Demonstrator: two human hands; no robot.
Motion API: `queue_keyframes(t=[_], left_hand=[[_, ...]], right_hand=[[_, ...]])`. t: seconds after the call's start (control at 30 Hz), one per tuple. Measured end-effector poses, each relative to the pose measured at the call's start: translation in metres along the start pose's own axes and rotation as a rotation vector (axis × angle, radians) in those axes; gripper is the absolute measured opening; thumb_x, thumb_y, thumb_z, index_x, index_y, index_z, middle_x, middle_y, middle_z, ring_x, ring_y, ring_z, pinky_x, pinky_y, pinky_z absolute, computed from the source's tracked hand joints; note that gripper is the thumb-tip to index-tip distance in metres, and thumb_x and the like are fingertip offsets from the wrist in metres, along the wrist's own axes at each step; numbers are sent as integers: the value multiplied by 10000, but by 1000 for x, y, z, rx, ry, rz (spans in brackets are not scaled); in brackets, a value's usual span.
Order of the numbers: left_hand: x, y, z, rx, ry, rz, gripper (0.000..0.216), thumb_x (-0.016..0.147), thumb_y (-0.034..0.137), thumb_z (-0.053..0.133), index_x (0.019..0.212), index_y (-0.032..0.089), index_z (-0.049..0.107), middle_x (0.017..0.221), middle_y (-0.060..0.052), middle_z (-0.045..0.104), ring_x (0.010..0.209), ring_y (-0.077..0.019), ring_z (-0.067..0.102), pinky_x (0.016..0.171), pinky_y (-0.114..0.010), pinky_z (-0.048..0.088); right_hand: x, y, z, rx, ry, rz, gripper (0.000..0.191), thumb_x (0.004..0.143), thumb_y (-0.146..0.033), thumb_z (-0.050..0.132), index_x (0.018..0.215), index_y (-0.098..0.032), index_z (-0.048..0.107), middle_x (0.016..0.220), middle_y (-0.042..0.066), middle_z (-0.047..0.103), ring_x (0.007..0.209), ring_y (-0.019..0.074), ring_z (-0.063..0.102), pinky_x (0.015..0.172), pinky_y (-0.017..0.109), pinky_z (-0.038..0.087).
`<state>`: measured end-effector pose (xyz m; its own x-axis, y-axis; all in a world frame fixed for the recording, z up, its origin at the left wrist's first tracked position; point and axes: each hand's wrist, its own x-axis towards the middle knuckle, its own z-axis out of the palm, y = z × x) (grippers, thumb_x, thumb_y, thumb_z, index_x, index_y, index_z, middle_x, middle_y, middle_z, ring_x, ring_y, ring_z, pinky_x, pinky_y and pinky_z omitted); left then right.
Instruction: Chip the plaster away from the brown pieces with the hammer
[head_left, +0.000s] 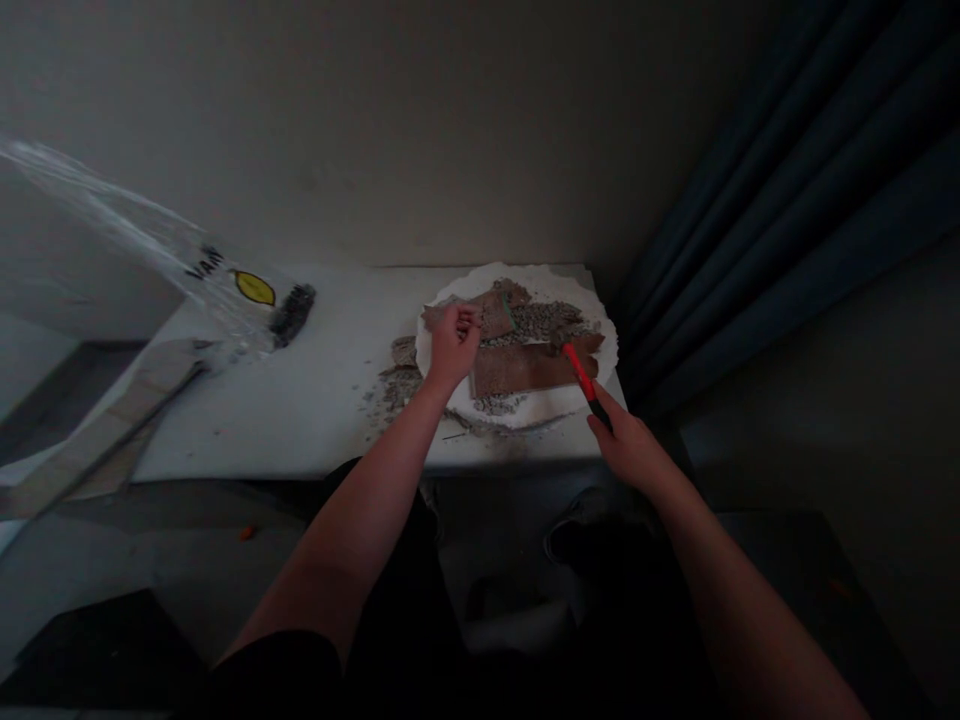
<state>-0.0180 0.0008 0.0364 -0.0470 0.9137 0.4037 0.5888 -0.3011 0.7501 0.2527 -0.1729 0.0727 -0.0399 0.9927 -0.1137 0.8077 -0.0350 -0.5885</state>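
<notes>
Bare forearms (375, 530) reach in from the near edge above a dim floor (202, 570), where a small orange piece (247, 533) lies on the left. Beyond them stands a pale, smooth surface (337, 370), its far edge by a plain grey wall (450, 130); a dark curtain (757, 210) falls in deep folds on the right.

Toward the surface's right end lies a round white sheet (606, 335) with a ragged, wavy rim. On it rests a flat brown strip (517, 368), roughly rectangular and broken at its right end, with grey, gravel-like fragments (540, 322) along its far side and more spilled onto the surface at left. Behind is a smaller brown piece (495, 314) with a green edge.

The right hand (624, 440) is closed around the red-and-black handle of a hammer (579, 372), whose dark head sits over the strip's far edge; contact is unclear. The left hand (457, 340) curls its fingers over the smaller piece; I cannot tell whether it grips it.

Far left, a crinkled clear plastic bag (172, 235) bears a yellow oval.
</notes>
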Motion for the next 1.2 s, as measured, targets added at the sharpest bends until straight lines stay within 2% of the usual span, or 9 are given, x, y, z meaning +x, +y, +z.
queue_keyframes(t=[0.13, 0.2, 0.27, 0.33, 0.4, 0.53, 0.7, 1.0, 1.2], left_hand=[[-18, -36, -64, 304, 58, -239, 147, 845, 205, 551, 990, 198, 574, 926, -60, 689, 822, -201, 649, 771, -320, 519], [-33, -52, -87, 530, -128, -374, 83, 823, 256, 602, 884, 201, 590, 854, -77, 689, 822, -239, 660, 749, -338, 508], [-52, -63, -96, 690, -455, -406, 74, 807, 266, 617, 774, 200, 608, 805, -89, 692, 824, -262, 674, 738, -344, 500], [-72, -67, -91, 721, -695, -275, 71, 788, 264, 646, 785, 193, 649, 854, -93, 716, 866, -265, 681, 765, -338, 501], [-90, -67, -77, 664, -804, -128, 156, 793, 299, 668, 893, 182, 696, 921, -105, 734, 900, -258, 685, 795, -330, 509], [-111, -61, -55, 621, -826, 68, 196, 850, 270, 612, 989, 206, 735, 1005, -103, 746, 944, -252, 689, 848, -338, 519], [-118, -58, -51, 690, -873, 188, 202, 877, 217, 558, 944, 184, 745, 1052, -136, 741, 957, -264, 700, 849, -345, 520], [-111, -37, -51, 694, -871, 128, 134, 766, 182, 617, 830, 185, 734, 886, -120, 745, 859, -271, 697, 743, -342, 502], [-87, 15, -45, 50, -1309, -11, 28, 727, 169, 618, 732, 197, 616, 645, 6, 642, 599, -137, 591, 578, -248, 430]], right_hand=[[3, 3, -1, 11, -15, -12, 675, 972, -288, 455, 1618, -166, 300, 1200, 177, 732, 1083, 351, 692, 916, 474, 517], [4, 4, 0, 20, -15, -19, 673, 973, -287, 457, 1617, -167, 305, 1225, 180, 723, 1104, 357, 686, 918, 481, 518], [4, 4, 0, 24, -6, -25, 668, 972, -291, 465, 1612, -170, 318, 1234, 178, 722, 1110, 361, 683, 914, 482, 519], [4, 5, 2, 22, 7, -39, 665, 970, -290, 472, 1609, -178, 328, 1238, 173, 721, 1110, 359, 684, 913, 475, 520], [4, 7, 4, 20, 20, -49, 667, 964, -284, 483, 1608, -194, 333, 1242, 162, 722, 1109, 350, 685, 918, 469, 519], [4, 9, 7, 29, 35, -49, 662, 964, -291, 485, 1605, -202, 344, 1259, 163, 714, 1119, 346, 680, 930, 488, 516], [5, 10, 7, 35, 31, -30, 666, 963, -272, 484, 1605, -171, 336, 1298, 182, 692, 1169, 354, 662, 952, 493, 510], [5, 9, 5, 34, 17, -49, 658, 971, -260, 483, 1607, -183, 331, 1253, 166, 718, 1152, 343, 679, 950, 473, 522], [6, 13, 7, 63, 12, -61, 659, 966, -267, 475, 1603, -171, 339, 1268, 178, 708, 1172, 365, 668, 975, 515, 513]])
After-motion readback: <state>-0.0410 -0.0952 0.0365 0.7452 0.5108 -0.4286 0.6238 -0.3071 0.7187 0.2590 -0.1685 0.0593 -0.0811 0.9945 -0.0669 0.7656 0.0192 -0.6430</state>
